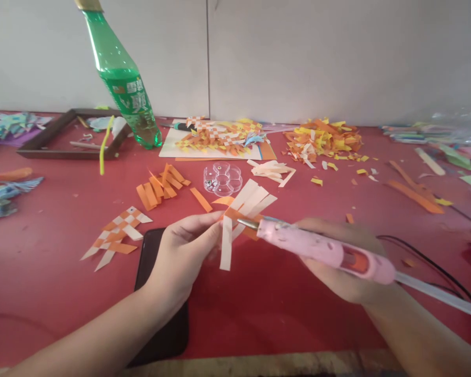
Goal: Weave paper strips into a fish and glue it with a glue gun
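Observation:
Between the thumb and fingers of my left hand [192, 243] is a small weave of cream and orange paper strips [249, 201], its loose ends fanning out. My right hand [337, 256] is closed around a pink hot glue gun [302, 243] with a clear glue stick [439, 296] running out of its back. The gun's metal nozzle points left at the orange strip, touching it or very close; I cannot tell which. A finished-looking woven paper fish [120, 230] lies left of my left hand. A black phone [165, 324] lies partly under my left wrist.
Orange strips [160, 186], cream strips [270, 170] and a clear flower-shaped case [222, 179] lie beyond my hands. Farther back are a green bottle [129, 99], a dark frame [68, 154], woven pieces [223, 136] and paper scraps [324, 139]. A black cable [427, 259] runs at right.

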`<move>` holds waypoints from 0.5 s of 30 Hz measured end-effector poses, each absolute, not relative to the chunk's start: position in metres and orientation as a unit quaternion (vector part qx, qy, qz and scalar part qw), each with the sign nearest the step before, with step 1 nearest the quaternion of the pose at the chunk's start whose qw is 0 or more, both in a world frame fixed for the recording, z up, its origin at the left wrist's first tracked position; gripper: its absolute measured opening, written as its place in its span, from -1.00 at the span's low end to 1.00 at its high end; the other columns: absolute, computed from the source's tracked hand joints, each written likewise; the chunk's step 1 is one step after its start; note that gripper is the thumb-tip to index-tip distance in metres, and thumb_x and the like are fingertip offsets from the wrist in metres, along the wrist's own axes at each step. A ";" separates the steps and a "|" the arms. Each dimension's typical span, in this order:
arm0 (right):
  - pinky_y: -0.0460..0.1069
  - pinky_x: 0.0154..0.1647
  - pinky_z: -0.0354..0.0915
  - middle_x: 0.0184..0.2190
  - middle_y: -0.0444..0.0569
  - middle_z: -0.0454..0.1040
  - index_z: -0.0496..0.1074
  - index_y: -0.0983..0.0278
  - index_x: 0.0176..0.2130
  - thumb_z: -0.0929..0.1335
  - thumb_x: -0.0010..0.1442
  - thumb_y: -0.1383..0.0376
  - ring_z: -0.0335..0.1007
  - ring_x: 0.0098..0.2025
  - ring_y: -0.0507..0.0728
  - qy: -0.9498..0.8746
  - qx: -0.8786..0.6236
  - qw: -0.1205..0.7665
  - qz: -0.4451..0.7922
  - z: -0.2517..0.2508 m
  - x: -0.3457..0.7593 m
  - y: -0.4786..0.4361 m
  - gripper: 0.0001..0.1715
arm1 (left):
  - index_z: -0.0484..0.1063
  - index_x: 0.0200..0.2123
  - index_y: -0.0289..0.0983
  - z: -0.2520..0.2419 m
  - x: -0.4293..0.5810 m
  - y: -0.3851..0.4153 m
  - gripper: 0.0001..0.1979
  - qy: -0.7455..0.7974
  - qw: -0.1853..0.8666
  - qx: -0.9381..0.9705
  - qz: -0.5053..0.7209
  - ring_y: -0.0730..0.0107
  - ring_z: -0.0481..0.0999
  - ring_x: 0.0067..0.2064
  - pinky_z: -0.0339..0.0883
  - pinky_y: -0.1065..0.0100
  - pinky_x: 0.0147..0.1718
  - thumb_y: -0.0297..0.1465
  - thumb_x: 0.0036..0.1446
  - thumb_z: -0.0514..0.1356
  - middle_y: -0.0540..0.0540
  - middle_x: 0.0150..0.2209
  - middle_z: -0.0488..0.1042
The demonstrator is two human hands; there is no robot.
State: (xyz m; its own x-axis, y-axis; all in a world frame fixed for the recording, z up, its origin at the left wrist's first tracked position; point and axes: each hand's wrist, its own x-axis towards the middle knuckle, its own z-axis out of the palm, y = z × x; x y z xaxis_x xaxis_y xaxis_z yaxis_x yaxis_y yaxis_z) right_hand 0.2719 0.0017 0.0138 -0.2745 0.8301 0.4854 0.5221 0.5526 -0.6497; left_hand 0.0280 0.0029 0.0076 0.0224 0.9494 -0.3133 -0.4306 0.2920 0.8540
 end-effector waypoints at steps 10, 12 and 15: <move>-0.03 -0.57 0.36 -0.52 -0.06 0.54 0.38 0.19 -0.26 0.30 0.15 0.37 0.42 -0.59 0.09 -0.848 -0.392 0.356 -0.028 0.027 0.256 0.002 -0.89 | 0.66 -0.38 -0.08 0.006 0.028 -0.002 -0.95 0.453 0.608 0.376 0.532 0.55 0.65 -0.30 0.44 0.70 -0.29 -0.35 0.01 0.41 0.09 -0.36 0.68; -0.03 -0.61 0.32 -0.52 -0.08 0.54 0.36 0.17 -0.26 0.29 0.15 0.36 0.42 -0.60 0.09 -0.845 -0.401 0.353 -0.027 0.026 0.257 0.001 -0.88 | 0.66 -0.38 -0.07 0.007 0.028 -0.002 -0.95 0.455 0.599 0.388 0.532 0.55 0.65 -0.29 0.44 0.70 -0.28 -0.35 0.01 0.40 0.10 -0.35 0.68; -0.04 -0.63 0.28 -0.54 -0.10 0.51 0.36 0.15 -0.28 0.31 0.14 0.35 0.41 -0.60 0.09 -0.839 -0.411 0.355 -0.018 0.023 0.258 0.001 -0.90 | 0.66 -0.37 -0.06 0.008 0.029 -0.002 -0.94 0.459 0.585 0.411 0.528 0.54 0.65 -0.28 0.44 0.69 -0.28 -0.36 0.04 0.38 0.10 -0.34 0.68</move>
